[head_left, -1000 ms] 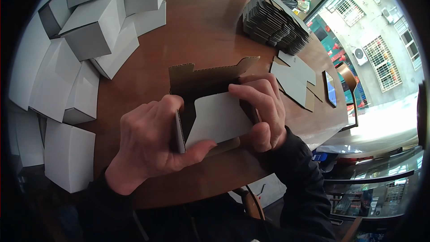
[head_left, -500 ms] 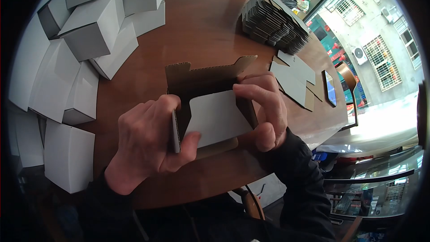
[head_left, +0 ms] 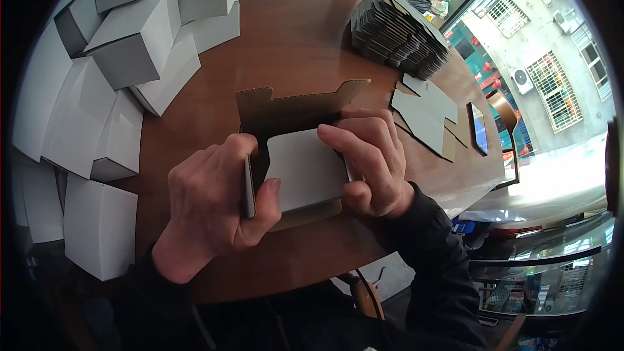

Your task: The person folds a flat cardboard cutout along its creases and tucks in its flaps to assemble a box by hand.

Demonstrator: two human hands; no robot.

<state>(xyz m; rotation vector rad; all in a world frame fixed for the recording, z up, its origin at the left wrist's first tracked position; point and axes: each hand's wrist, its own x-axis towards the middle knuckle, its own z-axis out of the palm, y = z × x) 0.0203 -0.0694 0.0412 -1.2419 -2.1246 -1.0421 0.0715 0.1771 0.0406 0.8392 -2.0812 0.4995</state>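
A partly folded cardboard box point(head_left: 305, 159), white outside and brown inside, is held over the near part of the table. One brown panel with a notched edge stands up at its far side, and a white flap lies folded across its middle. My left hand point(head_left: 218, 201) grips the box's left wall, with the thumb against the white flap. Around the right side closes my right hand point(head_left: 374, 162), its index finger resting on the white flap's far corner. The box's underside is mostly hidden by the hands and the flap.
Folded white boxes point(head_left: 133, 36) are piled along the left of the brown table point(head_left: 292, 32). A stack of flat cardboard blanks point(head_left: 400, 32) stands at the back right. Nearer lie loose flat blanks point(head_left: 426, 117) and a phone point(head_left: 478, 129) by the table's right edge.
My right hand has moved left, pressing the box's right side inward. Its index finger has slid left along the white flap. The box and my left hand have shifted slightly left.
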